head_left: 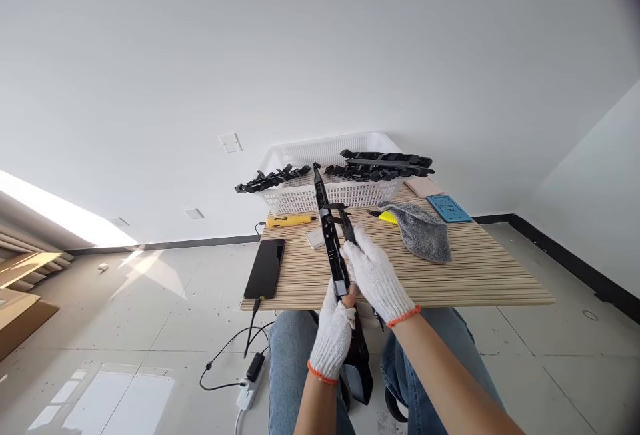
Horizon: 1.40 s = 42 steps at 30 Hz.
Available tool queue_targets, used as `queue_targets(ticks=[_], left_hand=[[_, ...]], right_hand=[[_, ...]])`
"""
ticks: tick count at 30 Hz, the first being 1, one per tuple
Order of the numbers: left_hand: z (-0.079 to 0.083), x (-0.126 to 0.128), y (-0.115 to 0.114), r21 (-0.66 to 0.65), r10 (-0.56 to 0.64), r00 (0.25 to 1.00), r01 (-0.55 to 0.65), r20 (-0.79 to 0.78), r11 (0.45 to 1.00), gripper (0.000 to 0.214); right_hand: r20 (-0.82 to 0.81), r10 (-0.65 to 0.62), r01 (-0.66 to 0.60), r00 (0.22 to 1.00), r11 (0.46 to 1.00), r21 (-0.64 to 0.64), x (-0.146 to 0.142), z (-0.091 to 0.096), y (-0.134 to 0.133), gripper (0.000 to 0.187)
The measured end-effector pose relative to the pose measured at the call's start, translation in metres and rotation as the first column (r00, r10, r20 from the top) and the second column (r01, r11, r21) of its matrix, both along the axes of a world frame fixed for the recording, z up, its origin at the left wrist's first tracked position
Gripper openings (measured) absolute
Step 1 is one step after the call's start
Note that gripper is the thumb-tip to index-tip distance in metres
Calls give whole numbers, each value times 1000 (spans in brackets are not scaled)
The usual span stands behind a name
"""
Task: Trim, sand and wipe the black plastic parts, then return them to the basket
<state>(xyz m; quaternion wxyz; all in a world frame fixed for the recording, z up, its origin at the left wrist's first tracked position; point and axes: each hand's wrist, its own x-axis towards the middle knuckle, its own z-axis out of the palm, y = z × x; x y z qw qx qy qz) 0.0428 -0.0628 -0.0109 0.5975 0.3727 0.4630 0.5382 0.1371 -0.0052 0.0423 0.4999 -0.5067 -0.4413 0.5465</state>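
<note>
Striped surface (480,283) before a pale wall (320,55) — and centre-frame we have the long black part (329,238), reaching past the near edge. Our left hand (333,332) grips it while our right hand (373,275) grasps a dark caliper-like tool (346,223) across it, probably measuring. Next seems to want steadiness — the white basket (287,203) crowds above, more room lower right.

Premises appear a makeshift workshop: basket (287,204) of black parts (385,163) at far end of table (490,283), corded yellow tool (289,221) at its left edge, power strip (247,395) below.
</note>
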Motion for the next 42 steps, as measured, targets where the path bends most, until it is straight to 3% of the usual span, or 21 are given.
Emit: queue_targets(ticks=[4,8,12,17,22,27,35,38,42], left_hand=[[7,0,0,30,-17,1000,17,-16,999,52],[12,0,-1,42,-4,999,5,-32,999,49],[14,3,0,35,-1,1000,2,-6,999,50],[6,2,0,50,20,999,-18,-47,999,48],[2,0,-1,68,-2,996,8,-88,998,56],[7,0,1,84,-12,996,19,-88,996,59],[1,-3,2,124,-42,994,55,-98,991,67],[5,-4,3,162,-51,990,73,-132,984,69],[9,-4,3,156,-77,980,107,-185,982,71]], right_hand=[[-84,-7,2,996,999,-53,-11,7,2,56],[-110,-21,12,994,996,-85,-12,16,4,33],[-94,44,-50,995,997,-67,-12,17,6,20],[-139,43,-73,989,973,-220,-14,15,9,26],[-264,27,-118,964,934,-337,-14,25,8,29],[-319,46,-155,947,933,-325,-14,33,7,24],[-376,56,-157,925,958,-242,-15,22,7,18],[-410,33,-126,911,971,-203,-18,22,7,22],[-369,-64,-34,927,967,-253,-22,27,6,16]])
